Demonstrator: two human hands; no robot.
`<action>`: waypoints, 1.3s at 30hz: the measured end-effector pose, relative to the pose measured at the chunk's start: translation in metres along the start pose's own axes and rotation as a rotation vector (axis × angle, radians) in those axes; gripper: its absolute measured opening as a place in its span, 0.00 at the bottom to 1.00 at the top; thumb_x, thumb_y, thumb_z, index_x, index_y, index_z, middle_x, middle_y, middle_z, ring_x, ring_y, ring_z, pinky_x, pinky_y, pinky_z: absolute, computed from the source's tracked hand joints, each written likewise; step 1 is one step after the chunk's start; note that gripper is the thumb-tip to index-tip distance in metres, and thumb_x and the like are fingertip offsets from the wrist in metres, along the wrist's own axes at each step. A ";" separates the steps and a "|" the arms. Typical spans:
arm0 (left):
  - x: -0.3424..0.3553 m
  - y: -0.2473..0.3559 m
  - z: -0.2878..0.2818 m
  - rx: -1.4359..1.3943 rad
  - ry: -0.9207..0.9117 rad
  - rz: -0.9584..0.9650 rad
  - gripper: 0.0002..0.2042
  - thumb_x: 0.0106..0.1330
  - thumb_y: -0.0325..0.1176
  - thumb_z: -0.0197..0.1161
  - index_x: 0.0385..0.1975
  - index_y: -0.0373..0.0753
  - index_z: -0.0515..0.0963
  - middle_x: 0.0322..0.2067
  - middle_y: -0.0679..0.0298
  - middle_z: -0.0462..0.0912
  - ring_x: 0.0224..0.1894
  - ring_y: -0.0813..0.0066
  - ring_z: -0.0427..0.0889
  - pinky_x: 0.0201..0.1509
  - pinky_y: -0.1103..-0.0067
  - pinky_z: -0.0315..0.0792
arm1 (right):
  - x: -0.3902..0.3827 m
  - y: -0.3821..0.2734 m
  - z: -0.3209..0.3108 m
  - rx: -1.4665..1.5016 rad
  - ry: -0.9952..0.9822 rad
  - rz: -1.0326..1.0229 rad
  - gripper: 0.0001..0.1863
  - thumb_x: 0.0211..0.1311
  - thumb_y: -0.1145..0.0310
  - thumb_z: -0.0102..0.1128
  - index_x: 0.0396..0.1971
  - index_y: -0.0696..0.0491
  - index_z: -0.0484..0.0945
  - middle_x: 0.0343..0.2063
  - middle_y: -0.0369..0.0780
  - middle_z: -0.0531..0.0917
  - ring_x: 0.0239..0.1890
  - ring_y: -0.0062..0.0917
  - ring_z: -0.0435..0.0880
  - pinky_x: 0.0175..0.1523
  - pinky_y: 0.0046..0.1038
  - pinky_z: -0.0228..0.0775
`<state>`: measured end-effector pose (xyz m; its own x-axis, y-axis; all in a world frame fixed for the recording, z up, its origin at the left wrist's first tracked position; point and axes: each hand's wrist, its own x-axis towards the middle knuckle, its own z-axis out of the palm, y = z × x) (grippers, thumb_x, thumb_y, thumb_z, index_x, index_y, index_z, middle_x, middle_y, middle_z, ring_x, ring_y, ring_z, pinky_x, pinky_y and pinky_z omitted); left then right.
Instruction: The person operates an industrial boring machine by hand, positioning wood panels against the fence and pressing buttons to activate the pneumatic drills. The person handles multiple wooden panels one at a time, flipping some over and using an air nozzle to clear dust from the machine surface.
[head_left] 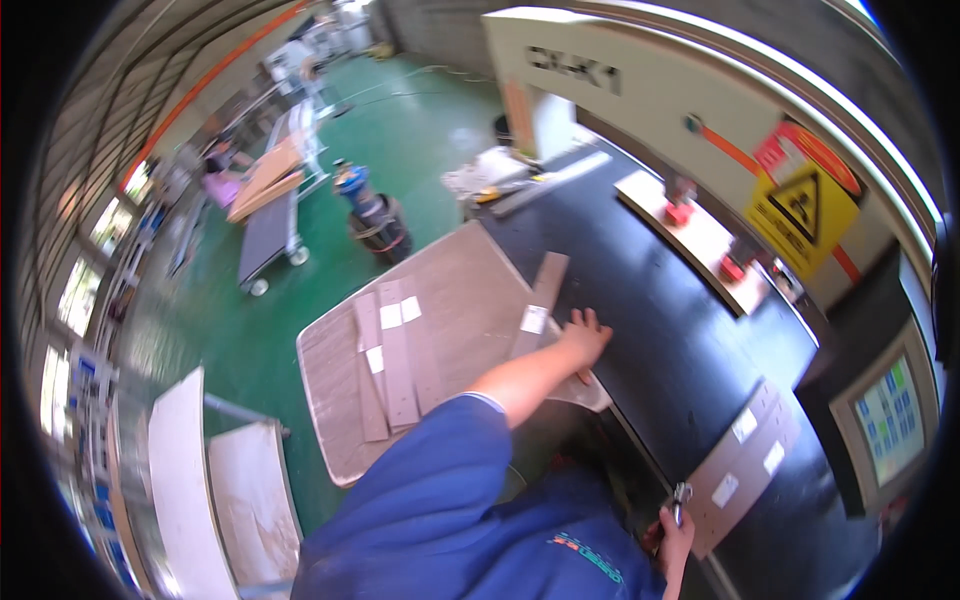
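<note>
My left hand (585,340) reaches over the right edge of a light brown board surface (450,300), fingers spread, just beside a narrow strip (550,280) with a white label. Further left on that surface lie several more labeled strips (395,360). At lower right, my right hand (672,540) grips a small silver metal tool (682,500) whose type I cannot make out, beside brown panels (750,470) with white labels on the black machine bed (670,360).
Behind the bed stands a cream machine (650,90) with red clamps on a pale plank (660,230); a screen (890,420) is at right. A blue-topped cylindrical machine (365,200) stands on the floor. White panels (175,470) lean lower left; a person (225,160) is near a trolley (265,250).
</note>
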<state>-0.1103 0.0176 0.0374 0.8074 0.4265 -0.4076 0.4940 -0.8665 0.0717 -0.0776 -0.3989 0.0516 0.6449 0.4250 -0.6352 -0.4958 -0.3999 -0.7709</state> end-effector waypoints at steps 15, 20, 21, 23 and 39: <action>-0.015 -0.002 -0.022 0.082 -0.130 -0.070 0.57 0.35 0.50 0.81 0.65 0.39 0.53 0.68 0.35 0.44 0.69 0.33 0.49 0.65 0.62 0.65 | -0.019 -0.035 0.021 0.033 0.017 0.018 0.10 0.61 0.66 0.61 0.26 0.54 0.71 0.16 0.35 0.75 0.16 0.18 0.74 0.21 0.20 0.66; -0.018 -0.002 -0.020 0.101 -0.151 -0.078 0.57 0.36 0.51 0.80 0.66 0.39 0.52 0.68 0.35 0.43 0.69 0.34 0.49 0.65 0.62 0.66 | -0.019 -0.033 0.020 0.042 0.006 0.014 0.10 0.62 0.66 0.60 0.26 0.54 0.71 0.16 0.35 0.75 0.16 0.18 0.74 0.21 0.20 0.66; -0.018 -0.002 -0.020 0.103 -0.151 -0.078 0.57 0.36 0.51 0.80 0.67 0.39 0.51 0.68 0.35 0.43 0.69 0.34 0.49 0.65 0.62 0.66 | -0.019 -0.033 0.020 0.044 0.006 0.013 0.10 0.62 0.66 0.60 0.26 0.54 0.71 0.16 0.35 0.75 0.16 0.18 0.74 0.21 0.20 0.66; -0.018 -0.002 -0.021 0.109 -0.151 -0.078 0.57 0.36 0.51 0.80 0.67 0.39 0.51 0.68 0.35 0.42 0.69 0.34 0.49 0.65 0.61 0.66 | -0.018 -0.033 0.021 0.044 0.003 0.009 0.10 0.62 0.66 0.60 0.26 0.54 0.71 0.16 0.35 0.75 0.16 0.18 0.74 0.21 0.20 0.66; -0.015 -0.004 -0.023 0.094 -0.155 -0.090 0.57 0.36 0.51 0.81 0.67 0.40 0.51 0.69 0.36 0.42 0.70 0.35 0.48 0.65 0.61 0.66 | -0.021 -0.022 0.010 0.125 0.162 -0.035 0.09 0.63 0.66 0.57 0.29 0.55 0.70 0.14 0.35 0.74 0.13 0.20 0.73 0.17 0.21 0.64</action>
<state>-0.1171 0.0204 0.0645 0.6985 0.4650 -0.5439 0.5241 -0.8500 -0.0536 -0.0860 -0.3905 0.0816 0.7428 0.2968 -0.6002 -0.5334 -0.2795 -0.7984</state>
